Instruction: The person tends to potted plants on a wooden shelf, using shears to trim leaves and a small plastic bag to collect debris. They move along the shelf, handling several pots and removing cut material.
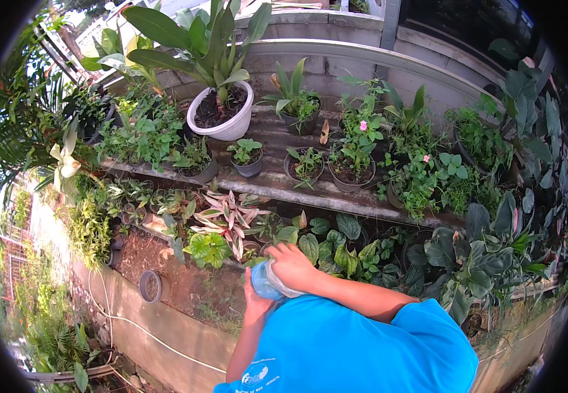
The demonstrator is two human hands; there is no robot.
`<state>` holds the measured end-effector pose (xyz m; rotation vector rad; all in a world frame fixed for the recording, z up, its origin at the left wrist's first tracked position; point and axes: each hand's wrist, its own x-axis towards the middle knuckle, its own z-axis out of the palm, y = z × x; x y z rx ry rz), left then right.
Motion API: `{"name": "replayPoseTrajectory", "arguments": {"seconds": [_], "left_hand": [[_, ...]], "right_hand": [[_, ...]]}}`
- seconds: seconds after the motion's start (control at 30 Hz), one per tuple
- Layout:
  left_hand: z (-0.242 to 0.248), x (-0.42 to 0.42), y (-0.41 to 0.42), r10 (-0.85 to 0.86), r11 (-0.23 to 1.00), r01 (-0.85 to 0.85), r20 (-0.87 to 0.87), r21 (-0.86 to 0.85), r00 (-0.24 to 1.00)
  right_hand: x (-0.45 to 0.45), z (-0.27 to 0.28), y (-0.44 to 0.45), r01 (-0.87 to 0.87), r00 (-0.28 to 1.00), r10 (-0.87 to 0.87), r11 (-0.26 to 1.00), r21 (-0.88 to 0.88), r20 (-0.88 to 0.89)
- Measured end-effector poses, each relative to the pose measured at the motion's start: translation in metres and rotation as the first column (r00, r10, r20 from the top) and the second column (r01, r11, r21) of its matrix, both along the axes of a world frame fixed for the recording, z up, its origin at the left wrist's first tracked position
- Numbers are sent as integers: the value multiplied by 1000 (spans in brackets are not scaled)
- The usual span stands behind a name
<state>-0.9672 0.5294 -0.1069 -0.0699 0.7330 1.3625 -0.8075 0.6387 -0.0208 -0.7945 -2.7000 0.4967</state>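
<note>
My left hand [257, 299] holds a blue plastic bag or pouch [265, 281] close to my chest, its thumb up along the side. Pale translucent plastic [285, 286] shows at the bag's right side, under my right hand [292, 267]. That right hand lies against the bag with its fingers bent toward the leaves; its fingertips are partly hidden, so I cannot tell whether it grips the plastic. Just beyond are green heart-shaped leaves [308, 247], a pink-and-cream striped plant [230, 216] and a bright green leafy plant [208, 249].
A shelf [274, 172] above the lower plants carries several pots, including a large white pot [222, 128]. An empty grey pot [151, 286] rests on soil at the left. A pale hose [156, 339] runs along the low wall [175, 324]. Broad-leaved plants [480, 265] crowd the right.
</note>
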Motion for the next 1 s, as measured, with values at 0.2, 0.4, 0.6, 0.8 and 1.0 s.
{"name": "replayPoseTrajectory", "arguments": {"seconds": [0.2,0.4,0.6,0.8,1.0], "left_hand": [[-2,2,4,5,1000,-5,4,-7,1000],[1,1,-4,62,998,-63,-20,-29,998],[9,3,-6,54,997,-54,-18,-57,998],[8,0,-14,91,993,-94,-31,-76,995],[0,-3,-23,114,993,-115,-53,-24,992]], "right_hand": [[28,21,17,-106,973,26,933,-343,-228],[115,22,108,172,857,-374,856,-488,-354],[191,-61,223,807,560,-825,565,-174,-84],[179,-95,259,827,562,-821,555,-87,100],[175,-99,259,841,538,-834,540,-14,123]]}}
